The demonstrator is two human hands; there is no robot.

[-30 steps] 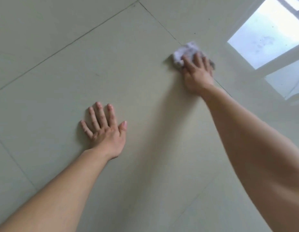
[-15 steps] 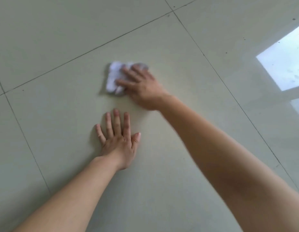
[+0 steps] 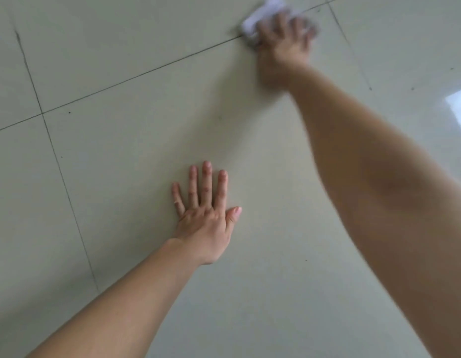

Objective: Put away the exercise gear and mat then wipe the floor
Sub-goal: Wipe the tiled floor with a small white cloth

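Wiping floor | I see my right hand, blurred, fingers spread, pressing white cloth far ahead; cloth juts up-left past fingertips over tile seam | left hand flat, empty, nearer me

An indoor room, likely in a home: a floor of large glossy pale tiles with dark grout lines, mirroring a bright window reflection.
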